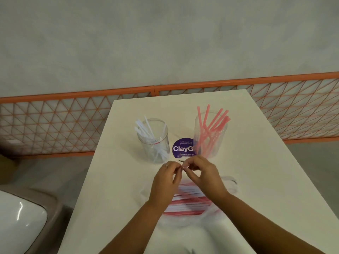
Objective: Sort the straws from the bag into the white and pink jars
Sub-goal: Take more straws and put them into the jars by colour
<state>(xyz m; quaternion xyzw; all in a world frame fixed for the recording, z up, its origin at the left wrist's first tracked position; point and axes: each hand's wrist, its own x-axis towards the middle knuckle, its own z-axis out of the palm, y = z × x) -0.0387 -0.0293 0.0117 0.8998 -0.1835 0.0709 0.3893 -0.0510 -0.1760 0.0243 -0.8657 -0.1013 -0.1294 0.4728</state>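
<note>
Both hands fingertips pinched together above straw bag; held item too small/blurred to tell.

An office pantry or canteen: at frame center, a purple sticker on a white table reads "Let's keep our pantries clean." Orange lattice partition crosses mid-frame below a plain grey wall.

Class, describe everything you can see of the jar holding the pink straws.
The jar is a clear, seemingly plastic cylinder with no lid, standing upright on the white table, right of the purple sticker. Several pink straws stand in it, leaning and poking above its rim. Neither hand touches it.
</note>
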